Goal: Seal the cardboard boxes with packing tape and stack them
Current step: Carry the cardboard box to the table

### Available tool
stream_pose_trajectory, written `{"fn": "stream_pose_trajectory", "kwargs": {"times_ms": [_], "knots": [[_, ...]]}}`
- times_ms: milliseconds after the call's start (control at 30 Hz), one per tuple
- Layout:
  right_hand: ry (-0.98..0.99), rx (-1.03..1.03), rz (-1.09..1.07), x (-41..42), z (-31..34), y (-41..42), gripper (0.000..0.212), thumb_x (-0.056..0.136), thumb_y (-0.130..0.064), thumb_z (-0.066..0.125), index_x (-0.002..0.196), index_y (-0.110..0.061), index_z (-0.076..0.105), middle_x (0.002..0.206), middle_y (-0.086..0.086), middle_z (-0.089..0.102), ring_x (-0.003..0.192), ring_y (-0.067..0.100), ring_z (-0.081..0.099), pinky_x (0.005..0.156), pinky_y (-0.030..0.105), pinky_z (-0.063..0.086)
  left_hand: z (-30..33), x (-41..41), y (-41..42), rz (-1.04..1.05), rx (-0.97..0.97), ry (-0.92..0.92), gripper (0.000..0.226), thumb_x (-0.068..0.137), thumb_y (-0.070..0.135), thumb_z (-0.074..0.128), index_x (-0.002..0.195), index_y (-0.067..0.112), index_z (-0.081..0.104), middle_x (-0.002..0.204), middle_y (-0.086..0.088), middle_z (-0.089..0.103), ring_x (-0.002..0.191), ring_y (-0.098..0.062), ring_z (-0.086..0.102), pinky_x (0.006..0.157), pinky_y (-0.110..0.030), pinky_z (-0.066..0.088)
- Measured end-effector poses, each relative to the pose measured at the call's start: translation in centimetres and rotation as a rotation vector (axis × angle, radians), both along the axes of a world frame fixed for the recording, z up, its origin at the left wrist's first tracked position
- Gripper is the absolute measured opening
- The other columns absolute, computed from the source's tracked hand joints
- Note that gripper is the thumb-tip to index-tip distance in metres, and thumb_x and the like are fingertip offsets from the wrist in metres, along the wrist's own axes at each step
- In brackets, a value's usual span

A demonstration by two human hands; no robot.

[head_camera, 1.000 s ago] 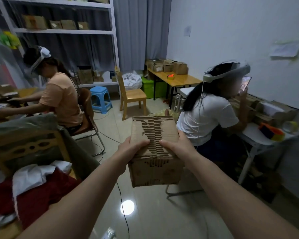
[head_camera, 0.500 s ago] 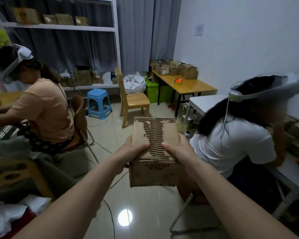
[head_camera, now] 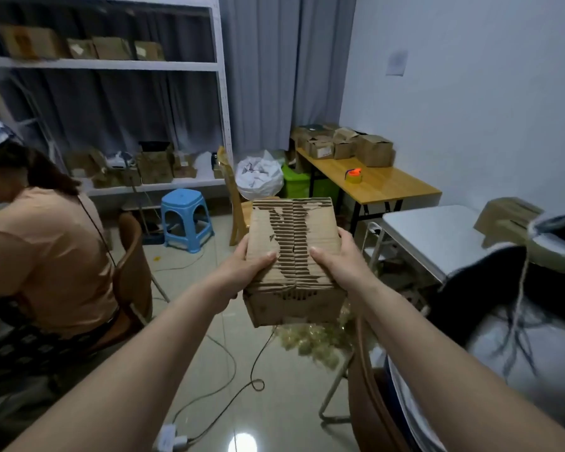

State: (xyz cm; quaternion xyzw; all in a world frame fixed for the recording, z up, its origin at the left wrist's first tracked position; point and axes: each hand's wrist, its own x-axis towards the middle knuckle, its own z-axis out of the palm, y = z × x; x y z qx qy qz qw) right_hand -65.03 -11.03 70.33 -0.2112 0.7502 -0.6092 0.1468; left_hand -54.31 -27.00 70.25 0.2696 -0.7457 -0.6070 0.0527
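Above glossy floor tiles (head_camera: 190, 370), the left hand (head_camera: 242, 272) and right hand (head_camera: 338, 265) clasp a torn cardboard box (head_camera: 292, 256) from either side, thumbs pressing its top.

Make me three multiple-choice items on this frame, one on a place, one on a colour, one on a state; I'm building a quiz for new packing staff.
1. Where does the tape roll with the orange holder sit?
A. on the wooden table by the wall
B. on the blue stool
C. on the white shelf

2. What colour is the plastic stool?
A. green
B. red
C. blue

3. How is the carried cardboard box held?
A. in one hand only
B. between both hands, thumbs on top
C. resting on the floor

Answers:
1 A: the roll stands on the wooden table, in front of the small boxes there.
2 C: its seat and legs are light blue.
3 B: the left hand and the right hand clasp its opposite sides, above the floor.
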Motion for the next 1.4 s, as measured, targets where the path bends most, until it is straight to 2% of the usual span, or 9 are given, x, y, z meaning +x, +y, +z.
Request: {"fn": "stream_pose_trajectory", "kwargs": {"times_ms": [67, 133, 300, 533, 600, 700, 1000, 1233, 1400], "knots": [[0.017, 0.012, -0.008, -3.9, 0.2, -3.0, 0.069, 0.088, -0.018, 0.065, 0.146, -0.018, 0.026, 0.131, 0.005, 0.051, 0.118, 0.022, 0.052, 0.103, 0.044, 0.043, 0.3, -3.4, -3.0, 0.020, -0.008, -0.026, 0.073, 0.091, 0.050, 0.059, 0.148, 0.048, 0.015, 0.131, 0.001, 0.052, 0.110, -0.021, 0.055, 0.095, -0.048, 0.048], [0.023, 0.006, -0.009, -7.4, 0.3, -6.1, 0.067, 0.089, -0.019, 0.062, 0.146, -0.020, 0.025, 0.133, 0.006, 0.050, 0.119, 0.024, 0.051, 0.104, 0.048, 0.042, 0.3, -6.7, -6.0, 0.028, -0.006, -0.037, 0.070, 0.092, 0.049, 0.058, 0.148, 0.049, 0.016, 0.136, 0.001, 0.051, 0.114, -0.023, 0.054, 0.099, -0.053, 0.045], [-0.012, 0.025, -0.005, -14.4, -0.6, -13.6, 0.061, 0.095, -0.016, 0.054, 0.147, -0.019, 0.023, 0.137, 0.008, 0.047, 0.123, 0.025, 0.049, 0.106, 0.048, 0.039, -0.2, -13.4, -12.8, 0.037, 0.009, -0.022, 0.060, 0.100, 0.039, 0.048, 0.150, 0.044, 0.016, 0.127, 0.003, 0.051, 0.095, -0.010, 0.056, 0.066, -0.029, 0.047], [-0.024, 0.038, -0.043, -24.4, -2.1, -23.3, 0.055, 0.099, -0.018, 0.046, 0.148, -0.020, 0.022, 0.139, 0.005, 0.046, 0.125, 0.024, 0.047, 0.107, 0.047, 0.039, -1.4, -23.8, -23.7, 0.004, 0.018, -0.031, 0.055, 0.102, 0.040, 0.040, 0.151, 0.043, 0.015, 0.123, 0.003, 0.049, 0.091, -0.007, 0.054, 0.064, -0.026, 0.048], [-0.012, 0.052, -0.063, -27.5, -2.5, -26.6, 0.056, 0.098, -0.022, 0.046, 0.148, -0.023, 0.023, 0.140, 0.004, 0.046, 0.125, 0.024, 0.047, 0.107, 0.049, 0.038, -1.5, -27.0, -27.5, -0.021, 0.006, -0.037, 0.055, 0.102, 0.041, 0.039, 0.151, 0.044, 0.015, 0.130, 0.001, 0.047, 0.096, -0.011, 0.054, 0.069, -0.028, 0.049], [-0.015, 0.054, -0.102, -31.8, -2.2, -31.6, 0.056, 0.097, -0.025, 0.046, 0.148, -0.024, 0.024, 0.141, 0.004, 0.046, 0.125, 0.024, 0.047, 0.107, 0.050, 0.038, -0.9, -31.8, -33.2, -0.065, 0.008, -0.039, 0.053, 0.103, 0.041, 0.038, 0.151, 0.045, 0.017, 0.144, -0.002, 0.044, 0.115, -0.019, 0.051, 0.089, -0.035, 0.049], [-0.039, -0.003, -0.207, -42.9, -1.0, -41.9, 0.055, 0.099, -0.024, 0.044, 0.149, -0.025, 0.021, 0.142, 0.002, 0.044, 0.125, 0.021, 0.046, 0.108, 0.047, 0.038, -0.3, -45.6, -45.2, -0.178, -0.037, 0.018, 0.052, 0.102, 0.041, 0.041, 0.150, 0.046, 0.020, 0.151, 0.001, 0.038, 0.131, -0.023, 0.042, 0.109, -0.044, 0.037], [-0.066, -0.010, -0.204, -51.7, -2.9, -47.6, 0.050, 0.099, -0.016, 0.042, 0.147, -0.020, 0.027, 0.137, 0.001, 0.047, 0.122, 0.018, 0.047, 0.105, 0.038, 0.040, -3.0, -54.6, -50.8, -0.197, -0.064, 0.019, 0.051, 0.104, 0.036, 0.039, 0.151, 0.039, 0.021, 0.152, 0.002, 0.035, 0.126, -0.015, 0.040, 0.109, -0.035, 0.035], [-0.079, -0.051, -0.271, -61.4, -4.6, -50.2, 0.051, 0.099, -0.015, 0.042, 0.147, -0.019, 0.027, 0.138, 0.003, 0.048, 0.123, 0.020, 0.049, 0.107, 0.044, 0.040, -3.9, -65.9, -53.9, -0.241, -0.110, -0.014, 0.050, 0.103, 0.041, 0.038, 0.150, 0.044, 0.022, 0.150, 0.002, 0.041, 0.126, -0.019, 0.045, 0.108, -0.040, 0.039]]}}
